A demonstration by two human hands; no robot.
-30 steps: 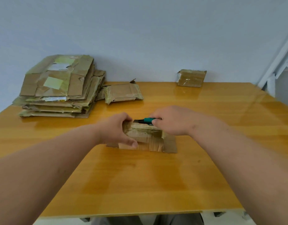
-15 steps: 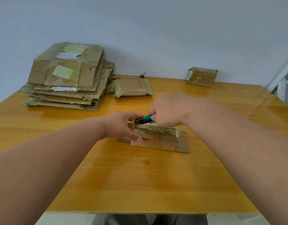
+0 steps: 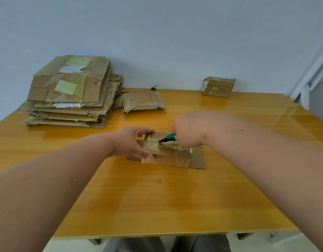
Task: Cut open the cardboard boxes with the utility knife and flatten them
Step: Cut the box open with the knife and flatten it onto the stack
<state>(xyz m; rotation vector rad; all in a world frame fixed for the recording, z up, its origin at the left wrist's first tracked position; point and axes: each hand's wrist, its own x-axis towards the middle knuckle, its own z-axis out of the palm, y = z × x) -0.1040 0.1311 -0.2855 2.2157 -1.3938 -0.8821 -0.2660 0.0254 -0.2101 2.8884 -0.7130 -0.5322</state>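
Observation:
A small taped cardboard box (image 3: 172,157) lies in the middle of the wooden table (image 3: 157,197), with flaps spread flat at its left and right ends. My left hand (image 3: 133,142) grips the box's left end, thumb on the near side and fingers over the top. My right hand (image 3: 189,130) holds a teal-handled utility knife (image 3: 168,138), its dark tip resting on the taped top of the box. Most of the knife handle is hidden inside my fist.
A stack of flattened cardboard boxes (image 3: 71,91) sits at the back left. A flattened taped box (image 3: 143,101) lies next to it. An uncut small box (image 3: 219,86) stands at the back right by the wall. A white frame (image 3: 313,73) rises at the far right.
My right hand has drawn the knife to the right along the top of the box, and its tip now points left on the tape. The left hand keeps its grip on the box's left end.

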